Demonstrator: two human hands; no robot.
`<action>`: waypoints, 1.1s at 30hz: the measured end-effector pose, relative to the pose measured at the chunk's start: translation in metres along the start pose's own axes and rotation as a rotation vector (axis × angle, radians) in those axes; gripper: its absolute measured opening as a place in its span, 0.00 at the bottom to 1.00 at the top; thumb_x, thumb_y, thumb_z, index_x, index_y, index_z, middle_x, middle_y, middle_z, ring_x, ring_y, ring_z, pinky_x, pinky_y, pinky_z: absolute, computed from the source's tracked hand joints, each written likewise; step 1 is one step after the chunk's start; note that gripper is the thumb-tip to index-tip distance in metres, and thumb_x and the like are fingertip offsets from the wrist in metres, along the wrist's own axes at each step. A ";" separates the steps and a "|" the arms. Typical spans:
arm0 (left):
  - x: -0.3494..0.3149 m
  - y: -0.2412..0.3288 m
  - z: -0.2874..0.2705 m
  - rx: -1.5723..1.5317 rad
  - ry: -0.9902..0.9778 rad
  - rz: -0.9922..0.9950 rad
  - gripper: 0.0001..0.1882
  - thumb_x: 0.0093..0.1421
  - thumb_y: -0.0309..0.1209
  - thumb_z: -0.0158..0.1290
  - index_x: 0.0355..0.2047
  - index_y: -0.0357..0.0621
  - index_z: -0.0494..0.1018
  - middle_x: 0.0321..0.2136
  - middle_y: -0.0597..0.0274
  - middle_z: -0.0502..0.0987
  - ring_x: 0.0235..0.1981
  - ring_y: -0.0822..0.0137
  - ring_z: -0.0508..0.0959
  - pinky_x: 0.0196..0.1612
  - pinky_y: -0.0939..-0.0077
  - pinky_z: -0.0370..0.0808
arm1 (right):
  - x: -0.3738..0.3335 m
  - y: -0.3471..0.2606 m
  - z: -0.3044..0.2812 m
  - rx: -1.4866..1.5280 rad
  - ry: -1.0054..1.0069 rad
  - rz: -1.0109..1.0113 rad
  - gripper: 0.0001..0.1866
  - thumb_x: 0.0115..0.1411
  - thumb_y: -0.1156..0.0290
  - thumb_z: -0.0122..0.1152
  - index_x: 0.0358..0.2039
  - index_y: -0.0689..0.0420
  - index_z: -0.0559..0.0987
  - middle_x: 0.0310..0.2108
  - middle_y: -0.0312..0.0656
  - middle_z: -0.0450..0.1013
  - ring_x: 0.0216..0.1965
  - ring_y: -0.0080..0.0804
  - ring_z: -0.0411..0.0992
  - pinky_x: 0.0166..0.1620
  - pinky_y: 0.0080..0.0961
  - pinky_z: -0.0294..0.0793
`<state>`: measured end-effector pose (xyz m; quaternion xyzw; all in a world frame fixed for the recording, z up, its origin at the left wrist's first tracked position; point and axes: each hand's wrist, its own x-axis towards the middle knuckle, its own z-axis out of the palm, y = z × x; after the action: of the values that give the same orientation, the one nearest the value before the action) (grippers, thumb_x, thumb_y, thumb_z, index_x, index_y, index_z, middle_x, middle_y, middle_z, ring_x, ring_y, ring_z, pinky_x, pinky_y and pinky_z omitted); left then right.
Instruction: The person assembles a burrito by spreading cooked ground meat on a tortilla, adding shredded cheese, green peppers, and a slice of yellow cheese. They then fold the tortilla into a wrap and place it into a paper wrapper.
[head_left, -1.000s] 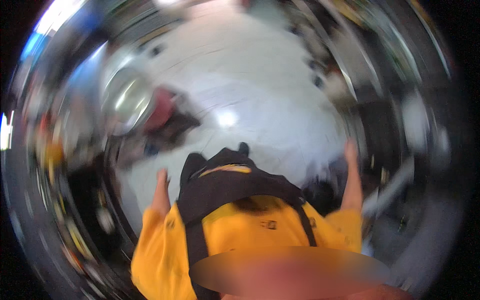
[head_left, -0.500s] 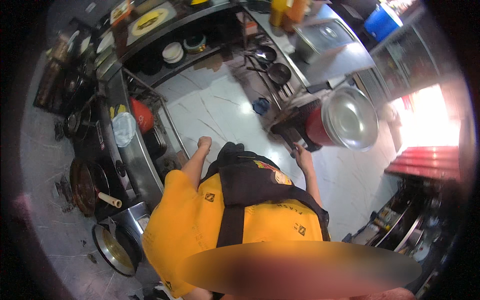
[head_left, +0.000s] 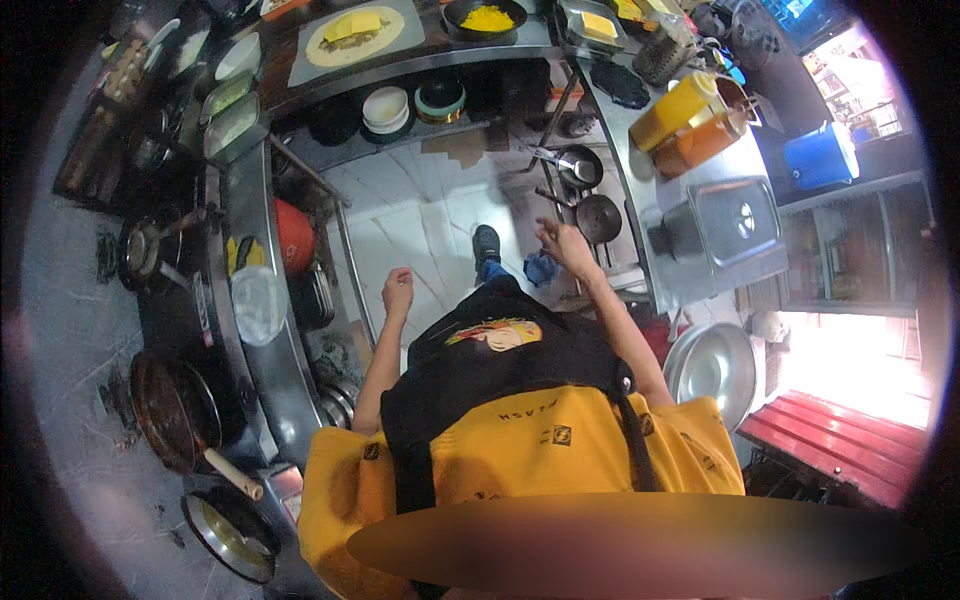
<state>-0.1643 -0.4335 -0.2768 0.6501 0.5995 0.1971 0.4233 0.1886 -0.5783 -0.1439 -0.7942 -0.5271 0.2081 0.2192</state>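
My left hand [head_left: 397, 291] hangs over the floor beside the left steel counter [head_left: 262, 375], its fingers loosely curled and nothing visible in them. My right hand [head_left: 567, 247] reaches forward with fingers partly spread, holding nothing. It is nearest to a dark frying pan [head_left: 599, 218] on the rack at the right, apart from it. A second small pan [head_left: 579, 167] lies just beyond. On the far counter a flatbread [head_left: 352, 40] topped with a brown filling and yellow cheese slices [head_left: 353, 22] rests on a sheet. Beside it stands a black pan [head_left: 485, 18] of yellow shreds.
The right counter carries yellow and orange squeeze bottles [head_left: 672, 112] and a lidded steel pan [head_left: 735, 222]. A large metal bowl [head_left: 715, 375] stands near my right elbow. Bowls [head_left: 386, 108] sit on the far lower shelf. Woks [head_left: 172, 410] line the left side. My shoe [head_left: 487, 243] is forward.
I have moved and turned toward the far counter, whose food now shows more fully. The large bowl now lies nearer my right elbow. My right hand has swung forward and inward.
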 end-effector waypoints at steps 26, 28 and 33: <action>0.305 0.235 -0.141 0.582 0.399 0.418 0.19 0.55 0.25 0.53 0.48 0.54 0.74 0.59 0.53 0.63 0.60 0.47 0.62 0.58 0.53 0.64 | 0.412 -0.129 0.003 0.499 -0.394 0.139 0.22 0.61 0.51 0.56 0.46 0.55 0.78 0.32 0.39 0.79 0.25 0.25 0.77 0.26 0.22 0.75; 0.320 0.226 -0.150 0.497 0.396 0.430 0.19 0.56 0.25 0.52 0.48 0.54 0.74 0.60 0.56 0.61 0.60 0.49 0.61 0.58 0.51 0.63 | 0.424 -0.139 0.003 0.475 -0.408 0.175 0.23 0.62 0.50 0.54 0.45 0.57 0.77 0.33 0.41 0.78 0.26 0.27 0.77 0.26 0.23 0.75; 0.357 0.221 -0.184 0.269 0.430 0.477 0.15 0.58 0.28 0.51 0.47 0.45 0.73 0.53 0.49 0.68 0.54 0.46 0.67 0.57 0.57 0.63 | 0.453 -0.156 -0.015 1.261 0.041 0.376 0.26 0.64 0.48 0.50 0.44 0.62 0.68 0.31 0.49 0.77 0.25 0.35 0.77 0.25 0.27 0.75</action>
<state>-0.0965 -0.0211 -0.0890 0.7655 0.5267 0.3421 0.1399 0.2432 -0.1052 -0.0882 -0.5958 -0.1521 0.4969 0.6124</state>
